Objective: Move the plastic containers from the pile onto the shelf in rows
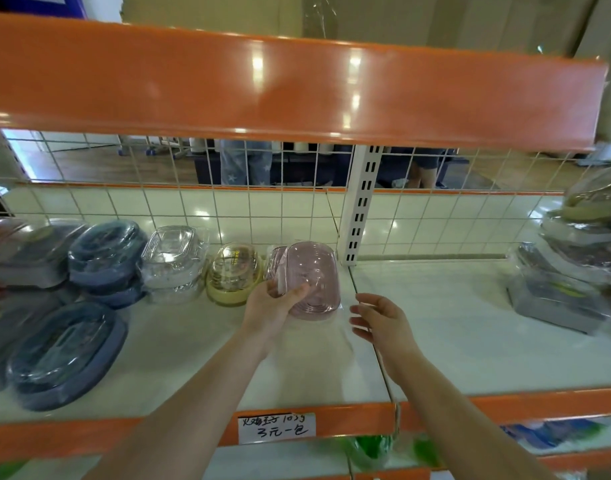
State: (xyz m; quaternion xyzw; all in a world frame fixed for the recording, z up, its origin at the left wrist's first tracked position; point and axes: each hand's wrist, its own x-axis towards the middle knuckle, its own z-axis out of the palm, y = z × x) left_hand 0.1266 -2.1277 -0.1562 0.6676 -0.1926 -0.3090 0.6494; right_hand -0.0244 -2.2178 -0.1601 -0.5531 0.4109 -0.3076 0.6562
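My left hand (pixel 271 306) grips a pink plastic container (pixel 312 278) in clear wrap, tilted up on the white shelf (pixel 179 344) at the right end of a back row. That row holds a yellow container (pixel 233 271), a clear one (pixel 174 258), a blue one (pixel 106 254) and a grey one (pixel 30 258). In front at the left lies a large blue container (pixel 66 355). My right hand (pixel 380 320) hovers just right of the pink container, fingers spread, holding nothing. The pile of wrapped containers (pixel 574 258) sits at the far right of the shelf.
An orange shelf beam (pixel 297 95) hangs overhead, and a white wire grid (pixel 262 202) with a slotted upright (pixel 361 206) backs the shelf. A handwritten price label (pixel 276 427) is stuck on the orange front edge. A person's legs (pixel 245 164) show behind the grid.
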